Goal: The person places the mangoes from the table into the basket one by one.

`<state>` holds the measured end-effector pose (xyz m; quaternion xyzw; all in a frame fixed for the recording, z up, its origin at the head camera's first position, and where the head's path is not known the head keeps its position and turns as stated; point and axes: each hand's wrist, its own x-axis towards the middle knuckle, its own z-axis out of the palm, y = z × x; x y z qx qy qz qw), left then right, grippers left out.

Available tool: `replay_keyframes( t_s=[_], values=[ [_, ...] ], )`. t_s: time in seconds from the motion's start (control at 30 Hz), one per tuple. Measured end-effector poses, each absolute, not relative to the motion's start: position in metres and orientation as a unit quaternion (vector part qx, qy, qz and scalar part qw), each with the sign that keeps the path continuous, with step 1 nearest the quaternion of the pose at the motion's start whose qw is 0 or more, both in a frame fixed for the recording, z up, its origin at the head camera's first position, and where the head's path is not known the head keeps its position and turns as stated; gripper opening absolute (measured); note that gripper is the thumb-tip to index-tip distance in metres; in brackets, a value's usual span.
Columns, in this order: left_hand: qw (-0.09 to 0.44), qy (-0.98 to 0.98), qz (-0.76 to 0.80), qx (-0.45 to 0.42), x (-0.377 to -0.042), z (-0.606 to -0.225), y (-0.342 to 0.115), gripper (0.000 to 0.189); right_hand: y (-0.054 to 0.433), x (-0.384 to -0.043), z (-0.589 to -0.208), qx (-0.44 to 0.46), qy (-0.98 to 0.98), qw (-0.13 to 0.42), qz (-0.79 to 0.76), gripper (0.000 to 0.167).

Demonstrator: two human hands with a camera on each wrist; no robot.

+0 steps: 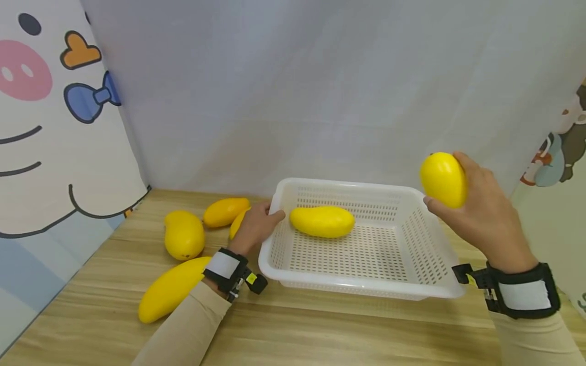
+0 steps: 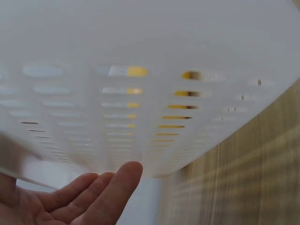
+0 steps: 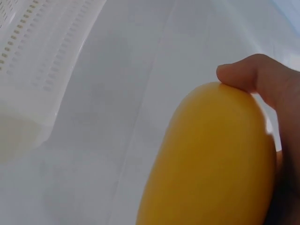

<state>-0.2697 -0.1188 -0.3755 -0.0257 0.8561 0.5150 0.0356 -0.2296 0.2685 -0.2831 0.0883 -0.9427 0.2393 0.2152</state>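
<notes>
A yellow mango [image 1: 441, 178] is held up by my right hand [image 1: 490, 213], above the right end of a white plastic basket [image 1: 428, 244]. The right wrist view shows this mango [image 3: 211, 164] large and smooth, with a fingertip curled over its end. My left hand [image 1: 256, 226] grips the basket's left rim, its thumb over the edge. From the left wrist, its fingers [image 2: 112, 197] appear beside the slotted basket wall [image 2: 150, 37], and yellow shows through the slots. Inside the basket, another mango [image 1: 322, 221] lies on its side toward the left.
Left of the basket, several mangoes lie on the wooden table [image 1: 293, 335]: a curved one [image 1: 184, 235], an orange-yellow one [image 1: 226, 212], a long one [image 1: 174, 287] partly behind my left forearm, and one [image 1: 237, 223] mostly hidden by my hand. A pale curtain [image 1: 320, 101] hangs behind.
</notes>
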Motion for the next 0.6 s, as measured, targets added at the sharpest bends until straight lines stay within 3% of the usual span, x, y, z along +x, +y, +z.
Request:
replay_keyframes(
  t_s=[0.6],
  values=[
    [0.031, 0.856, 0.515, -0.019, -0.2714, -0.3779, -0.1190, 0.041, 0.2577, -0.2313, -0.2847, 0.103, -0.941, 0.218, 0.236, 0.096]
  ],
)
